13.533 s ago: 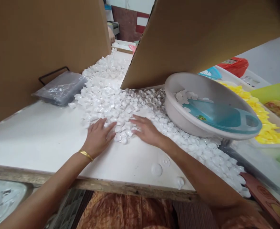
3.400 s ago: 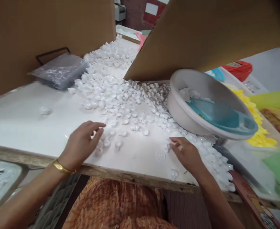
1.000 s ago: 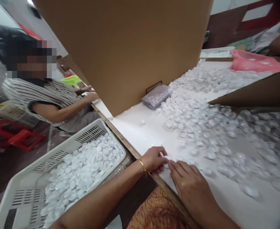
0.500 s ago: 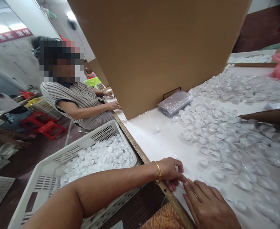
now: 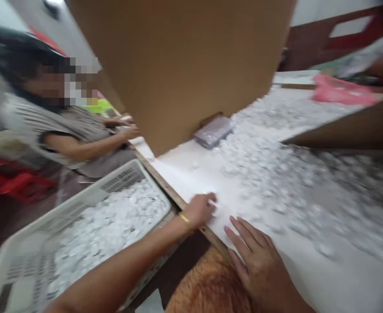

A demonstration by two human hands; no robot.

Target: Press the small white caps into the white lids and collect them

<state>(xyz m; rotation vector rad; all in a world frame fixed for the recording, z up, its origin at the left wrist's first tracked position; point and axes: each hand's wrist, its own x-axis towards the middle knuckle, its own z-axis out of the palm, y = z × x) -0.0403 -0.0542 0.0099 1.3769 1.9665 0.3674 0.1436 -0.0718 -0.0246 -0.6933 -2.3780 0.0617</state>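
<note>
My left hand point(image 5: 201, 210), with a gold bracelet point(image 5: 184, 218) at the wrist, is closed at the table's front edge. Its fingers curl around something pale that blur hides. To its right, my right hand point(image 5: 258, 254) lies over the white tabletop point(image 5: 173, 167) with fingers stretched and slightly apart, holding nothing. Beyond both hands spreads a wide heap of small, shiny white plastic pieces point(image 5: 276, 182), rounded like little spoons or dishes.
Left of the table stands a white plastic basket point(image 5: 11, 248) of similar white pieces. A tall cardboard sheet point(image 5: 184, 74) rises behind a wrapped clear stack point(image 5: 214, 130). Another cardboard piece point(image 5: 348, 126) and a pink bag point(image 5: 341, 90) lie right. A co-worker point(image 5: 70, 139) sits left.
My view has swung to the right and blurred. My hands, which were touching, have come apart; the right hand's fingers have spread.
</note>
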